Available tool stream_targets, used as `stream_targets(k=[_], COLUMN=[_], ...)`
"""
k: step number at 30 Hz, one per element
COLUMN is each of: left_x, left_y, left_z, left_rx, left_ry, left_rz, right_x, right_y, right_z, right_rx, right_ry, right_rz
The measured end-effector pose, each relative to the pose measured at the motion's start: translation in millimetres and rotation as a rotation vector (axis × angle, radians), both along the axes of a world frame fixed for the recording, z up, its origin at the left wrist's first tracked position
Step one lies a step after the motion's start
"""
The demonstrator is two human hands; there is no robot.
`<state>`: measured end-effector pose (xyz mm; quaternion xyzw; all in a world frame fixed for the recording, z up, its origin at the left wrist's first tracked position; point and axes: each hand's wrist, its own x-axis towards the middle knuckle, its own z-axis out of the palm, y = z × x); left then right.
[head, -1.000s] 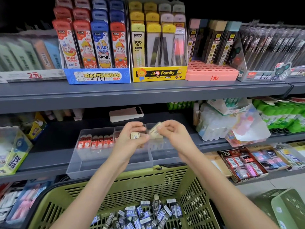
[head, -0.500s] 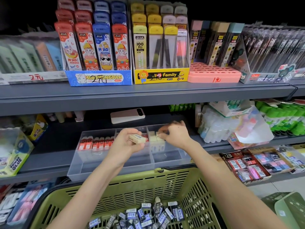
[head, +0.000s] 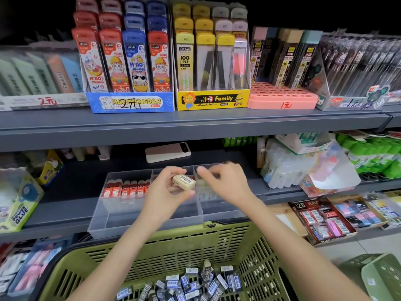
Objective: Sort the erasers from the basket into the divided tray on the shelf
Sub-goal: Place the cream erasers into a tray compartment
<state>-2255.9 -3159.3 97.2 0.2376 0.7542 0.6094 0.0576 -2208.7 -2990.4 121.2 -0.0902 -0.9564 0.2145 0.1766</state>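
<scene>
1. We face a grey shop shelf [head: 195, 127]; below it a clear divided tray [head: 104, 216] holds red erasers [head: 128, 187] in its left compartment.
2. Our left hand [head: 165, 196] pinches a beige eraser [head: 184, 181] over the tray.
3. Our right hand [head: 225, 183] hovers beside it, fingers [head: 235, 170] curled; we cannot tell whether they hold anything.
4. The green basket [head: 173, 242] holds dark-sleeved erasers [head: 191, 281].

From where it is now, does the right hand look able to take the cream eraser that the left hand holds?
Probably yes. The right hand is just beside the cream eraser, nothing lies between them, and the left hand leaves the eraser's right end bare.
</scene>
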Motion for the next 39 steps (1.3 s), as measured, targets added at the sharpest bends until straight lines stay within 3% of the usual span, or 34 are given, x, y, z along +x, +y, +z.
stream_targets(k=[4,7,9,13,18,21,25,30,36,39], left_x=[4.8,8.8,9.9,9.5,8.9,8.1,7.1,7.8,22.5,35.6], left_y=[8.2,9.5,5.5,-6.6,-11.4,-10.8,-10.6,-9.9,-24.1,-45.0], left_z=[1.4,4.9,5.0,-4.7,-18.9,-21.9,-22.8,-20.4,-7.9,-5.9], left_rx=[0.003,-0.031,-0.204,-0.497,-0.696,-0.759,-0.827,-0.822,-0.698,-0.640], left_ry=[0.116,0.151,0.259,0.433,0.511,0.555,0.584,0.583,0.605,0.676], left_rz=[0.024,0.014,0.029,0.038,-0.009,-0.043,-0.060,-0.064,-0.060,-0.019], right_x=[16.2,17.3,13.8,-2.3,-27.4,-38.1,-45.1,-42.2,-4.0,35.6], right_y=[-29.5,-26.7,-10.3,30.8,43.9,41.2,39.7,42.9,26.4,10.6], right_z=[5.5,5.1,4.4,-2.4,-20.5,-32.2,-40.9,-36.7,-22.8,-16.5], right_rx=[-0.420,-0.887,-0.965,-0.507,0.136,0.314,0.304,0.299,0.436,0.307], right_ry=[-0.124,-0.005,0.108,0.103,0.022,-0.142,-0.304,-0.347,-0.102,0.111], right_rz=[0.052,0.020,-0.064,-0.246,-0.185,-0.141,-0.026,0.017,-0.025,0.038])
